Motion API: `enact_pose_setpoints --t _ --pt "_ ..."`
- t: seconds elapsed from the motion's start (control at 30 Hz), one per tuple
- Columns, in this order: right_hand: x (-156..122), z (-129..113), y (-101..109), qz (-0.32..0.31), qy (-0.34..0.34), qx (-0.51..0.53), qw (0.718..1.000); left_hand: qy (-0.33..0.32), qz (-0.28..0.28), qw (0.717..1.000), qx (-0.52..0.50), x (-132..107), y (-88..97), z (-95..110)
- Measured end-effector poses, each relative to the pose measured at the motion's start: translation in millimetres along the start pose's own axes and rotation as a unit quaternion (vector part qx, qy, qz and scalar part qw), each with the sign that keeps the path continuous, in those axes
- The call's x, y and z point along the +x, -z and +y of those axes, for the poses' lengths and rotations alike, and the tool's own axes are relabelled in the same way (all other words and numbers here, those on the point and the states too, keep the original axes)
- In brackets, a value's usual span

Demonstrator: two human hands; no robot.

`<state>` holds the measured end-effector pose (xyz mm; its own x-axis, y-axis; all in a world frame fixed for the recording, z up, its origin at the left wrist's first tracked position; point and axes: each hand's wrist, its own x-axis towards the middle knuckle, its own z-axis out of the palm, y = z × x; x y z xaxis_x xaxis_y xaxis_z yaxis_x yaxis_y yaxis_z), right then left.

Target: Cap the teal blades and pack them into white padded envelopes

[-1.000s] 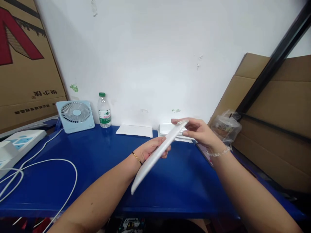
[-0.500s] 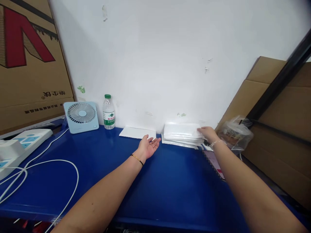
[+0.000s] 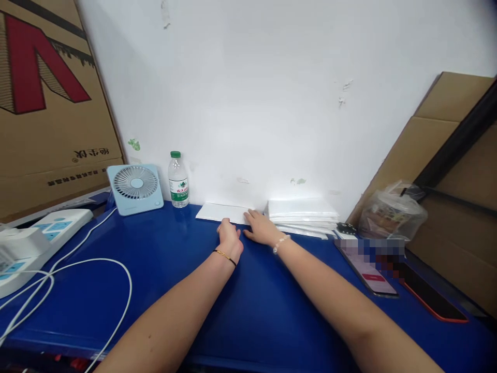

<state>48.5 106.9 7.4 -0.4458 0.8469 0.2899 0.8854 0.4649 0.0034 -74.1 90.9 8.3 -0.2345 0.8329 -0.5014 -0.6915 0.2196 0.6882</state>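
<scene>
A flat white sheet or thin stack of sheets lies on the blue table against the wall. At its front edge is my left hand, closed with curled fingers; what they hold, if anything, is hidden. My right hand is open, its fingers stretched onto the sheet's right end. Just beyond it on the right sits a thicker pile of white, plastic-looking packets, which neither hand holds.
A light blue fan and a green-capped water bottle stand at the back left. White cables run from a power strip. Two phones, one a lit phone, lie right, before a plastic-wrapped container. Cardboard leans on both sides.
My right hand has left the right side of the packet pile and moved left to the flat sheet. My left hand has turned over from palm up and curled its fingers.
</scene>
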Motion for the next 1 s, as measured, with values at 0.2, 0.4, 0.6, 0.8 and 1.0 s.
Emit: enact_pose_setpoints --t 0.2,0.4,0.6,0.8,1.0 --pt "16 -18 -4 -0.019 -0.063 -0.036 0.997 0.009 -0.056 0.998 0.023 6 0.1 1" --pt "-35 -8 34 0.101 -0.052 0.064 0.991 -0.010 -0.152 0.988 -0.016 -1 -2.8 3" --pt "-103 4 46 0.103 0.031 0.113 0.988 0.011 -0.149 0.980 -0.128 -10 -6.2 -1" --pt "-136 33 30 0.040 -0.020 0.249 0.967 -0.091 -0.215 0.966 -0.114 -16 -4.9 -7" --pt "-131 35 10 -0.009 -0.066 0.336 0.940 -0.187 -0.322 0.928 -0.028 -38 -4.4 -13"
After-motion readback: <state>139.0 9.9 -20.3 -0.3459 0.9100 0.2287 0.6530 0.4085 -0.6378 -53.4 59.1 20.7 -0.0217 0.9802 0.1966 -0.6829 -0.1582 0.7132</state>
